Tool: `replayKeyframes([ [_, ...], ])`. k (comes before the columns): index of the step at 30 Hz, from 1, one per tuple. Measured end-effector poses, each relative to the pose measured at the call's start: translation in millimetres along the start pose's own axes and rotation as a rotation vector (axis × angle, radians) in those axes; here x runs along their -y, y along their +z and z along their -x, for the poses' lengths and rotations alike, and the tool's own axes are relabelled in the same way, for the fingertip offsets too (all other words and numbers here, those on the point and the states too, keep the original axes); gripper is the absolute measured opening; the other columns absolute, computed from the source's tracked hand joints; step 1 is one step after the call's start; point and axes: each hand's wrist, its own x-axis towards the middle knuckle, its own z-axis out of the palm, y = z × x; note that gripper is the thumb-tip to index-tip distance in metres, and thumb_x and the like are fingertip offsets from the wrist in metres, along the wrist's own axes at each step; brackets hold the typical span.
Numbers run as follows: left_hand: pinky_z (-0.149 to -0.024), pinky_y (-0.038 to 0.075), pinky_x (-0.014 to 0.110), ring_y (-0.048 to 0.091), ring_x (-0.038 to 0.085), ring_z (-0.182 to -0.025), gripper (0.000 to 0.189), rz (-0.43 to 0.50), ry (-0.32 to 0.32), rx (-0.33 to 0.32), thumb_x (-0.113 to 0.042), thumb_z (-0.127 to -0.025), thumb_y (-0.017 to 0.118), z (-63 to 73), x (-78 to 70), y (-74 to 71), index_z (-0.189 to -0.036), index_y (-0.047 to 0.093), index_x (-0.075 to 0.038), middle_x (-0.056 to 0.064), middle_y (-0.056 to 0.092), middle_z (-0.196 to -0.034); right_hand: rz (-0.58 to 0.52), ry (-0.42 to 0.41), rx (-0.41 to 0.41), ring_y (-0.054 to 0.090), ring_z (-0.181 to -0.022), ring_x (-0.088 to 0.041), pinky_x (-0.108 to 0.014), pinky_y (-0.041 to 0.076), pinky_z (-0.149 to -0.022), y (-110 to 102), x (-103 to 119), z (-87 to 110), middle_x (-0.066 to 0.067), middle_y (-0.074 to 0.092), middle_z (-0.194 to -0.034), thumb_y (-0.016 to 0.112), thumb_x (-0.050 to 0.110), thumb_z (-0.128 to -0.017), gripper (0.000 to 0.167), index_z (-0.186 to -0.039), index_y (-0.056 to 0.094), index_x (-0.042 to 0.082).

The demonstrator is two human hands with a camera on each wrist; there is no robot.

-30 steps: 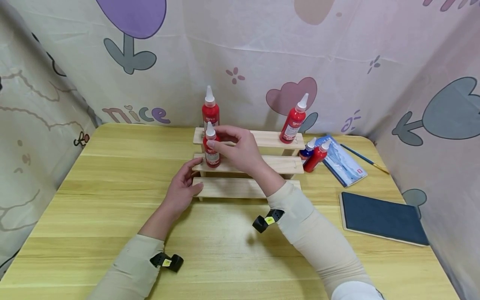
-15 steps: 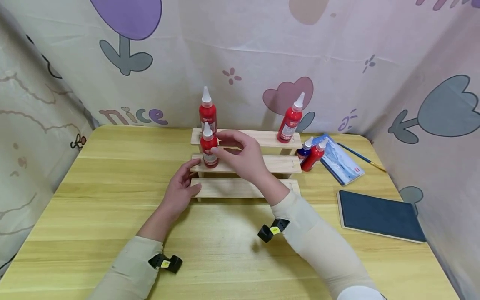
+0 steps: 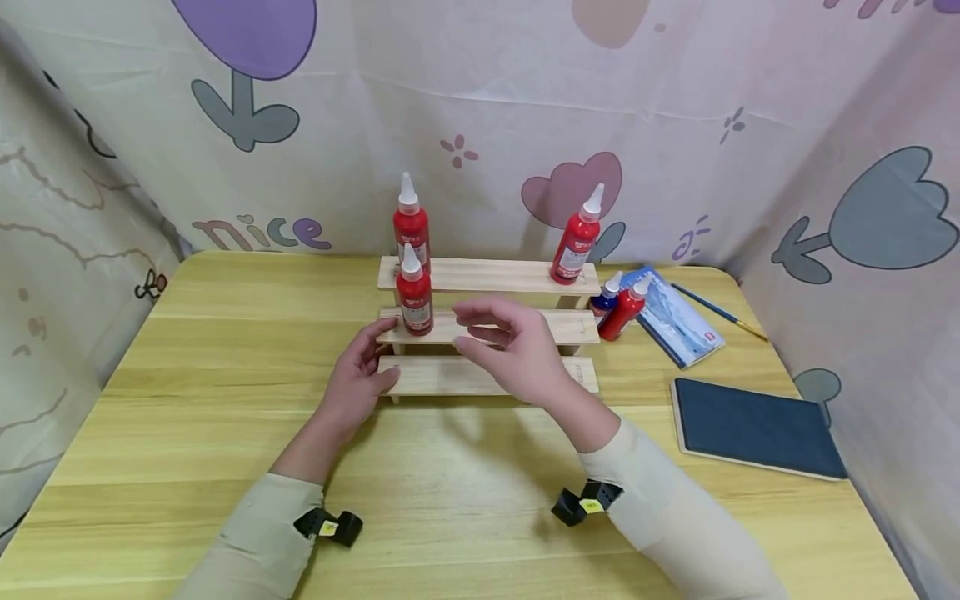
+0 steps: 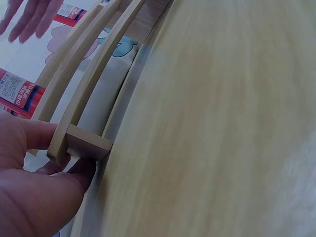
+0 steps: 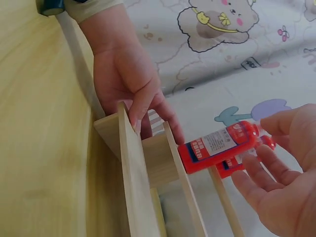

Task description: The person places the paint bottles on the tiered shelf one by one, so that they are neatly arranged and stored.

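Note:
A three-step wooden display rack point(image 3: 450, 376) stands on the table. My left hand point(image 3: 356, 379) grips its left end, thumb on the lowest shelf and fingers round the side; the left wrist view shows the fingers point(image 4: 42, 133) curled at the shelf's end. Upright at the left of the middle shelf is a red bottle point(image 3: 416, 302) with a white pointed nozzle. Behind it, partly hidden, a second red bottle point(image 3: 411, 223) stands on the top shelf. My right hand point(image 3: 517, 350) hovers over the rack, fingers loosely bent, holding nothing, apart from the front bottle.
Another red bottle point(image 3: 576, 247) stands at the top shelf's right end. Right of the rack are a blue bottle point(image 3: 604, 302) and a leaning red bottle point(image 3: 624, 313). Beyond them lie a blue-white booklet point(image 3: 675, 318), a paintbrush point(image 3: 722, 313) and a dark notebook point(image 3: 757, 428).
My right hand has let go of the red bottle on the middle shelf and drawn back right and toward me. That bottle stays upright. My left hand keeps its grip on the rack.

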Motion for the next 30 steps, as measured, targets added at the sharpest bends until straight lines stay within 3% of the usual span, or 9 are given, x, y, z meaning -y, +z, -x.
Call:
replayKeyframes([
  [6, -0.117, 0.022, 0.042, 0.038, 0.029, -0.136, 0.069, 0.001, -0.007, 0.006, 0.019, -0.090, 0.053, -0.4, 1.0, -0.4, -0.150, 0.042, -0.014, 0.011, 0.037, -0.153, 0.004, -0.028, -0.006, 0.065, -0.105, -0.028, -0.041, 0.054, -0.091, -13.9, 0.5, 22.0, -0.011, 0.068, -0.115, 0.071, -0.009, -0.087, 0.032, -0.118, 0.067, -0.003],
  [13, -0.117, 0.021, 0.042, 0.037, 0.029, -0.137, 0.069, -0.007, -0.016, -0.001, 0.018, -0.090, 0.053, -0.3, 0.1, -0.3, -0.151, 0.042, -0.015, 0.010, 0.036, -0.154, 0.046, -0.017, -0.052, 0.064, -0.106, -0.033, -0.042, 0.053, -0.091, -40.3, -1.8, 46.2, -0.014, 0.068, -0.115, 0.067, -0.012, -0.087, 0.034, -0.120, 0.067, -0.001],
  [22, -0.117, 0.022, 0.042, 0.038, 0.029, -0.137, 0.069, -0.008, -0.012, -0.002, 0.018, -0.090, 0.053, -0.6, 0.3, 0.8, -0.151, 0.041, -0.014, 0.012, 0.038, -0.153, 0.086, 0.031, -0.170, 0.063, -0.105, -0.032, -0.032, 0.055, -0.087, -85.0, -0.3, 71.9, -0.027, 0.064, -0.115, 0.064, -0.015, -0.088, 0.033, -0.119, 0.067, -0.004],
  [30, -0.117, 0.021, 0.043, 0.037, 0.029, -0.137, 0.069, -0.016, -0.017, -0.003, 0.017, -0.091, 0.053, 0.4, 0.8, -0.4, -0.151, 0.041, -0.014, 0.013, 0.038, -0.152, 0.101, 0.074, -0.273, 0.063, -0.106, -0.027, -0.028, 0.055, -0.086, -120.8, -3.8, 89.8, -0.027, 0.064, -0.116, 0.065, -0.013, -0.090, 0.029, -0.118, 0.065, -0.009],
])
